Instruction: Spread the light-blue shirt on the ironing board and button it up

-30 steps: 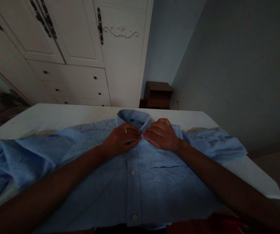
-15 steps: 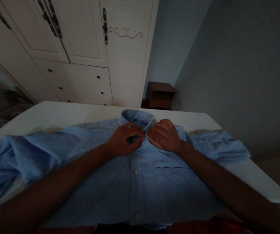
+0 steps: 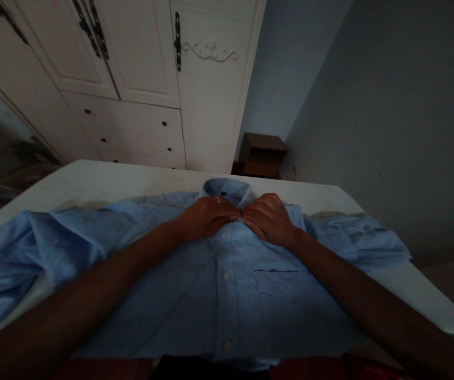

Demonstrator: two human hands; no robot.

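A light blue button-up shirt (image 3: 195, 295) lies face up on a white table (image 3: 104, 182), collar (image 3: 227, 190) at the far side, sleeves spread left and right. My left hand (image 3: 206, 217), with a ring on one finger, and my right hand (image 3: 268, 219) meet just below the collar. Both have their fingers curled and pinch the shirt's front placket near the top button. Three white buttons show lower down the placket. A chest pocket (image 3: 280, 290) lies under my right forearm.
A white wardrobe with dark handles and drawers (image 3: 139, 105) stands behind the table. A small brown wooden stand (image 3: 262, 154) sits in the corner by the grey wall. Something red (image 3: 329, 367) shows at the table's near edge.
Both hands have shifted slightly up toward the collar. The left hand has flattened onto the fabric, and a button now shows just below the hands. The view has drifted a little.
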